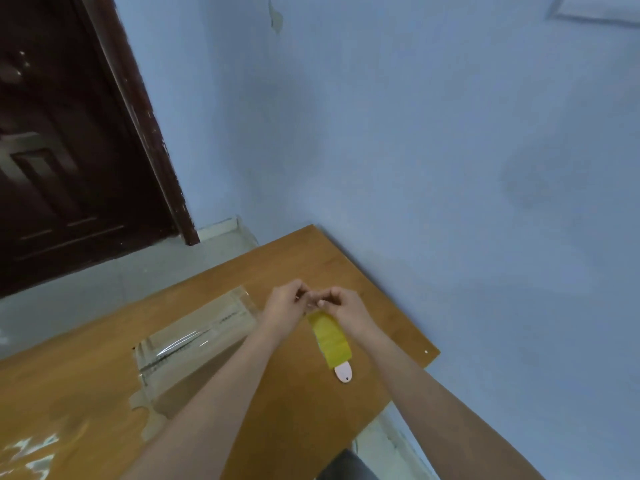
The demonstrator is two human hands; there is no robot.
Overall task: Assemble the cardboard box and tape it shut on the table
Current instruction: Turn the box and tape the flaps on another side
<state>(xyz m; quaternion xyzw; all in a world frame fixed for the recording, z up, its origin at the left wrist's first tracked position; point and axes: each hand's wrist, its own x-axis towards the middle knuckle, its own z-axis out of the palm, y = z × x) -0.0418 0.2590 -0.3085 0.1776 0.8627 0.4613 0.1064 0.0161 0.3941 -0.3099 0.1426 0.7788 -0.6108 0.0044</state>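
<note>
Both hands met just past the far end of the tape roll [330, 336], left hand [284, 303] and right hand [346, 306] with fingertips nearly touching. Fingers on both were curled in a pinch, almost certainly on the loose tape end, though the strip itself was too thin and blurry to make out. The yellow roll sat right under the right-hand grip, with a white bit [343, 371] sticking out of its near end, maybe a cutter.

The box [197, 341] lay on the worktop [311, 258] just left of the grip, seam already shiny with clear tape, so this looked like peeling a fresh strip.

My take: keep one grip pinning the roll, peel with the other low and slow so the tape doesn't split or fold onto itself, and pull it straight toward the box.
</note>
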